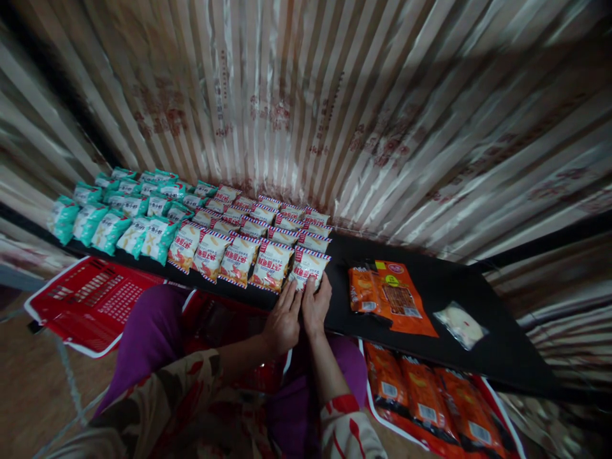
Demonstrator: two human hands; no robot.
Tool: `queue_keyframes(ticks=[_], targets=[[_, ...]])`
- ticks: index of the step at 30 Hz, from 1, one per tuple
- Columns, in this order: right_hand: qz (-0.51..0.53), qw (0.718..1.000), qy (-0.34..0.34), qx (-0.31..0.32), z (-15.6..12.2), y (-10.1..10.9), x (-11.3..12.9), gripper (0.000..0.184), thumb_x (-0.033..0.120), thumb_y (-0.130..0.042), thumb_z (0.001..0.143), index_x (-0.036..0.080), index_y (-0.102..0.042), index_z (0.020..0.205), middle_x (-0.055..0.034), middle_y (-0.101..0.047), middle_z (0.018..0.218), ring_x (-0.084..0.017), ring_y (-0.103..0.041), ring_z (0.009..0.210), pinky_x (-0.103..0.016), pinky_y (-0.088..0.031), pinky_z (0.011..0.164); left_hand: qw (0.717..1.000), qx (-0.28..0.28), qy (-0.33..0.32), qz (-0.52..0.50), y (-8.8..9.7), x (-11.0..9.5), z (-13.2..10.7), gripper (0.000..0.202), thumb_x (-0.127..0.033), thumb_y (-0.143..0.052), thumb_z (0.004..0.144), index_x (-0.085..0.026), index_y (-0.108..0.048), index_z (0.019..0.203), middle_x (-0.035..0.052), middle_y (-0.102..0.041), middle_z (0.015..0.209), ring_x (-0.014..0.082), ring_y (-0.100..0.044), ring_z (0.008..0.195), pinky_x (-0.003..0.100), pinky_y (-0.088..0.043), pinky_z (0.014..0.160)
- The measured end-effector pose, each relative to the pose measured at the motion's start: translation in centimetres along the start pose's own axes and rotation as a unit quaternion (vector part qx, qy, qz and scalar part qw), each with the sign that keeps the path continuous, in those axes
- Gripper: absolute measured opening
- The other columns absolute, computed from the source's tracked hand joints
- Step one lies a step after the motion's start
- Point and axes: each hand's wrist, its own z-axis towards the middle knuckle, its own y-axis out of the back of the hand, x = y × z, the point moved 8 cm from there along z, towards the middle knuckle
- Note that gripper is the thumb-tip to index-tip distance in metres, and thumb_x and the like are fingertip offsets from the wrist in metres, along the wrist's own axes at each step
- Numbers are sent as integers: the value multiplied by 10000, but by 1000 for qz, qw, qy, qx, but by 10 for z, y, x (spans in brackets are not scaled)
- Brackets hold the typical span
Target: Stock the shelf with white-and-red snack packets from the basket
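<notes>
Both hands rest at the front edge of a black shelf (449, 280). My left hand (283, 320) and my right hand (316, 306) lie side by side, fingers stretched flat, fingertips touching the lower edge of a white snack packet with red and blue trim (308, 266). That packet is the rightmost of a front row of like packets (239, 258). More rows of them stand behind. To their left stand several green packets (109, 226).
Orange packets (392, 296) and a small clear bag (461, 325) lie on the shelf's right part. A red basket (90, 303) sits lower left; another red basket with orange packets (430, 405) is lower right. A striped curtain hangs behind the shelf.
</notes>
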Motion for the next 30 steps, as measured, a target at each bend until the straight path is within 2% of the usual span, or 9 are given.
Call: queue_keyframes(ticks=[5,15,21,30], targets=[[6,1000,-6,1,0,-1,-1,638,531,-360,854,83,-436,1302,-200,-511,1275,-269,-446,1192,-426,-334,998,1000,-4,-5,8,-2,0,0,666,-92,-398,778,-6,-200,1408,228,-92,1511,317,3,1400,552,-240,1112],[-1,1000,2,10,0,-2,-3,652,546,-337,858,69,-458,1284,-208,-520,1264,-270,-456,1188,-417,-337,1004,1000,-10,-10,16,-3,-2,-2,677,-76,-383,772,-7,-177,1413,222,-70,1513,310,7,1399,551,-244,1111],[8,1000,6,23,-1,-4,-4,627,537,-344,859,79,-478,1266,-200,-536,1247,-265,-479,1170,-412,-363,986,1000,-2,-8,30,-5,-1,-2,659,-63,-382,771,9,-204,1402,232,-123,1504,301,-14,1401,529,-255,1116],[12,999,0,34,-4,-7,-5,620,527,-347,858,127,-421,1327,-171,-495,1321,-252,-457,1219,-412,-351,1005,999,2,-18,26,-6,0,-3,687,-61,-379,759,11,-176,1411,237,-135,1500,308,-17,1399,549,-254,1108]])
